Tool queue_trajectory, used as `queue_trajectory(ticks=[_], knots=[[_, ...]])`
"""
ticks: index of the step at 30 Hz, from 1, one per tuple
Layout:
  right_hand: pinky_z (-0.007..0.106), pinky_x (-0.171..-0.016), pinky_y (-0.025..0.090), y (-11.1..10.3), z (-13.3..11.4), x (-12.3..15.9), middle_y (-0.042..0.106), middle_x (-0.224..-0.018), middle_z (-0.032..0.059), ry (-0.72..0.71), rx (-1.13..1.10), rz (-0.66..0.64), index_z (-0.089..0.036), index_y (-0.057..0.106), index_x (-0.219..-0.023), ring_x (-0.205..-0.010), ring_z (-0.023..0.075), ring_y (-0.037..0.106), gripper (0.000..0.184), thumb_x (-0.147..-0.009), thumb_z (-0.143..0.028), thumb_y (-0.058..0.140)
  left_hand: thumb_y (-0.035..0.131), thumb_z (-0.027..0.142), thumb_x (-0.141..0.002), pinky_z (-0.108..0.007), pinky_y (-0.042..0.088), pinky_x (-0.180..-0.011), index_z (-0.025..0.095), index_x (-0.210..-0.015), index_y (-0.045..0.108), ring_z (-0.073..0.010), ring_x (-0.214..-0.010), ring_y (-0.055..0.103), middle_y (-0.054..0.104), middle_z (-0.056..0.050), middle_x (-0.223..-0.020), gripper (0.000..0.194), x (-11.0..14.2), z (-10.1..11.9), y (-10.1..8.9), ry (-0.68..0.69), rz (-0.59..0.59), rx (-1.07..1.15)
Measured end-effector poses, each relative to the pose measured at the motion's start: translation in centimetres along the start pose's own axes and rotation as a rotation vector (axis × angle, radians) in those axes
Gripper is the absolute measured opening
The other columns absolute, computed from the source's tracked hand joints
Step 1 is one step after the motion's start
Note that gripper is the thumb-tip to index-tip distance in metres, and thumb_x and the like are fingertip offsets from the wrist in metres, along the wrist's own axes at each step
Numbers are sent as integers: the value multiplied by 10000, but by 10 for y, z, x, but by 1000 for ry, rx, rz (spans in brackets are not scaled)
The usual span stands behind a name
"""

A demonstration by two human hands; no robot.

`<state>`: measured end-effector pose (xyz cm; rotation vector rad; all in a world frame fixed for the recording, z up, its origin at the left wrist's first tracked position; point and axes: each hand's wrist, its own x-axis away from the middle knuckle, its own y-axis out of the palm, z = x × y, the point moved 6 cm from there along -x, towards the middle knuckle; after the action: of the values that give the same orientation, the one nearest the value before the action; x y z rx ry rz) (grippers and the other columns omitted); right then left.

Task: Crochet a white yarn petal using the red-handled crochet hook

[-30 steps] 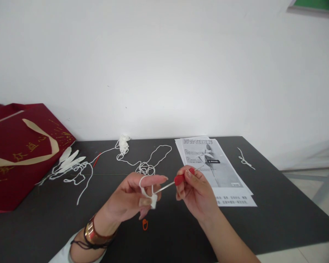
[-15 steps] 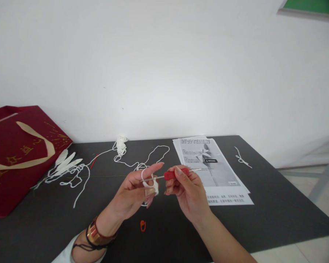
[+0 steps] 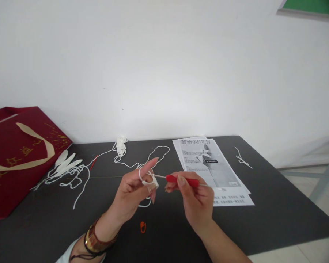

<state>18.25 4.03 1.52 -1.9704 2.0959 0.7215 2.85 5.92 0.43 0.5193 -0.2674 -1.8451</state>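
"While the left hand (image 3: 128, 191) pinches the little white crochet piece (image 3: 153, 183), what is the right hand (image 3: 196, 199) doing in the head view?"

"It has its fingers closed around the red handle of a crochet hook (image 3: 182, 179), just right of the middle of the frame. The thin metal end points left and meets the crochet piece."

"Can you see if it goes through a loop?"

"No, that bit is too small to tell. The pointing finger on the left hand sticks up, with white yarn (image 3: 140, 173) around it."

"Where is the orange stitch marker (image 3: 143, 227)?"

"It lies on the black table (image 3: 175, 228), low in the middle, below the hands."

"And over at the left?"

"A dark red bag (image 3: 16, 146) with a cream ribbon. Just beside it are white leaf-shaped pieces (image 3: 66, 163) with curly yarn tails, then a thin red stick (image 3: 93, 162). A bunch of white yarn (image 3: 121, 147) is by the wall."

"What's on the right?"

"Printed papers (image 3: 231, 198) are partly behind the right hand. Farther right is a small knotted white string (image 3: 242, 160)."
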Motion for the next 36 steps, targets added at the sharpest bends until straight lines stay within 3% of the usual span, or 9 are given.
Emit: queue_trajectory(ticks=[4,6,12,17,19,22,27,31,36], knots=[[305,-758,616,17,-30,17,742,-1004,146,-633,511,-240,-136,609,-1234,-906,209,712,394,-859,-28,552,695,123,-785,-174,471,-497,319,-1293,611,-83,-522,517,580,39,-610,551,2,-1,5,-87,120,147],[354,-806,613,24,-33,25,719,-1040,204,-814,605,-330,-67,569,-1283,-1018,252,679,400,-889,-53,499,683,106,-771,-165,457,-499,316,-1330,575,-77,-511,503,583,35,-608,607,5,-1,9,-145,142,275],[293,-758,625,15,-23,20,694,-1057,129,-636,409,-249,-172,621,-1245,-959,198,691,384,-913,-52,471,643,60,-720,-181,472,-588,289,-1268,637,-88,-532,497,568,21,-533,594,9,7,17,-154,151,510],[321,-778,617,21,-25,29,696,-1049,154,-713,443,-314,-158,617,-1267,-986,235,694,351,-962,-160,443,635,68,-699,-209,462,-566,268,-1342,570,-119,-544,481,550,15,-514,677,9,10,19,-155,150,500],[302,-727,626,19,-22,24,716,-1048,126,-590,328,-277,-217,643,-1238,-927,215,710,340,-946,-140,487,642,77,-697,-196,446,-550,240,-1345,569,-115,-538,472,531,20,-509,672,8,11,17,-147,117,478],[291,-665,633,16,-3,11,744,-1008,74,-172,-41,-186,-286,716,-1096,-824,187,727,250,-913,-175,586,676,112,-697,-170,393,-473,222,-1319,598,-88,-492,432,502,33,-550,636,8,13,13,-130,52,429],[235,-568,625,27,30,6,761,-761,17,419,-637,-125,-227,736,-922,-663,138,723,153,-848,-355,697,734,177,-719,-186,358,-443,286,-1297,618,-76,-483,380,467,33,-599,599,7,13,9,-172,-36,232],[198,-535,613,33,34,5,746,-715,-5,543,-793,-158,-199,715,-897,-604,103,699,174,-858,-366,689,749,211,-735,-196,366,-468,290,-1318,598,-76,-497,379,452,37,-600,607,11,13,8,-176,-48,162],[217,-503,611,31,30,3,715,-684,-16,542,-791,-187,-187,697,-857,-544,98,669,203,-874,-386,663,738,245,-755,-184,311,-433,257,-1313,606,-65,-473,361,451,38,-595,573,15,13,11,-177,-107,157]])
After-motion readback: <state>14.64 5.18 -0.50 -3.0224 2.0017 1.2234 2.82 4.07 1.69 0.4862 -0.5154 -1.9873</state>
